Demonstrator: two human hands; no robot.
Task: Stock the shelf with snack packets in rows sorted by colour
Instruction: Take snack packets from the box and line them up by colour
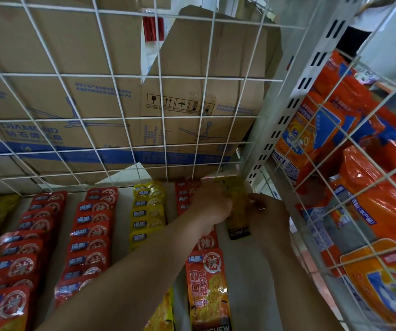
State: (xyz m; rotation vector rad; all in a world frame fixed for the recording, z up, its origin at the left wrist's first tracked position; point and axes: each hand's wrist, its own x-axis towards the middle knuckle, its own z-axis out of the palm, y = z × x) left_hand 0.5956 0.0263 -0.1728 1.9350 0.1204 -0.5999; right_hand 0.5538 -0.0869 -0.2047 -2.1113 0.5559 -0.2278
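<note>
Grey shelf board, one-o'clock corner: left hand and right hand both pinch the side edges of a yellow foil snack packet, likely light, floppy, slick.

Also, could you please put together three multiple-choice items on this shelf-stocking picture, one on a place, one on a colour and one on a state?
1. Where on the shelf is the held packet?
A) at the front left edge
B) in the back right corner, by the white upright post
C) in the middle of the shelf

2. What colour is most of the held packet?
A) green
B) blue
C) yellow

3. What is the left hand doing?
A) hanging idle
B) gripping the held packet
C) lying flat on the shelf

Answers:
1 B: the packet sits at the far end of the shelf, right beside the post.
2 C: its body is yellow, with a black end towards the camera.
3 B: its fingers curl on the packet, and the right hand holds the other side.
</note>
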